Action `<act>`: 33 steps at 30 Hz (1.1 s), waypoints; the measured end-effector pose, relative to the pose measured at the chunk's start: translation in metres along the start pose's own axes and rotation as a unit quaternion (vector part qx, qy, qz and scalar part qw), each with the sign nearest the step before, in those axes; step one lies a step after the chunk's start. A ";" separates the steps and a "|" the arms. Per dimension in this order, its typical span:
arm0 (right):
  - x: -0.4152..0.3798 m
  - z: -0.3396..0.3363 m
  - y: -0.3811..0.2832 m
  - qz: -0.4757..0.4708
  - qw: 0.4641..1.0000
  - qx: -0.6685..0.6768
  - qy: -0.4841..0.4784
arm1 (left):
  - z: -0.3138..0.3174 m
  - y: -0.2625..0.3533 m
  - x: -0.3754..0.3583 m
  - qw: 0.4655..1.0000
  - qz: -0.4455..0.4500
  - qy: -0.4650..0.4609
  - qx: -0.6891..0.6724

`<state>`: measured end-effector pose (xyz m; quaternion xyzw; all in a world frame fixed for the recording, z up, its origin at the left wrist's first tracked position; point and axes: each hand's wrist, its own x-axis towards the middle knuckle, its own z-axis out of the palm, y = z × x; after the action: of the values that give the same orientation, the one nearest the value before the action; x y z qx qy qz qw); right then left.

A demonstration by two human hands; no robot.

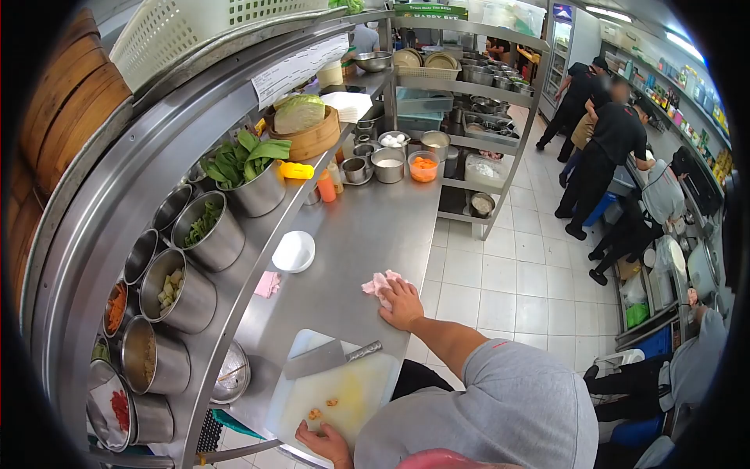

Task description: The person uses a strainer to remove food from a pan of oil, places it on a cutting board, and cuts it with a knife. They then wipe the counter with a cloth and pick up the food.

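My right hand (402,303) presses on a crumpled pink cloth (380,286) on the steel counter (344,242). Below it in the view lies a white cutting board (301,406), with a cleaver (316,360) across its upper part, the handle pointing right. Two small orange-brown food pieces (316,413) and a yellow stain are on the board. My left hand (324,444) rests at the board's lower edge, fingers apart, beside the pieces and holding nothing visible. A white bowl (294,252) and a second pink cloth (268,284) sit farther across the counter.
Metal pots of cut vegetables (178,291) line the raised shelf at left. Pots, a tub of orange pieces (423,166) and sauce bottles (326,186) stand at the counter's far end. Beyond the tiled aisle (500,273), several people work at right.
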<state>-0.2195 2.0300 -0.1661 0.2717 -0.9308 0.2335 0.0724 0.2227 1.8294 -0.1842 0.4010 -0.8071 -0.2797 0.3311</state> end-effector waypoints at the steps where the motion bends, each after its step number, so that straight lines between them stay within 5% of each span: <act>1: 0.001 -0.001 0.001 -0.001 1.000 -0.001 0.000 | 0.000 0.000 0.000 1.000 -0.015 -0.008 -0.004; 33: 0.005 -0.002 0.000 -0.004 1.000 -0.008 -0.001 | -0.002 0.001 0.002 0.999 -0.029 -0.023 -0.008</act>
<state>-0.2234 2.0287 -0.1630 0.2750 -0.9316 0.2259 0.0744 0.2232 1.8281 -0.1813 0.4149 -0.8000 -0.3049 0.3079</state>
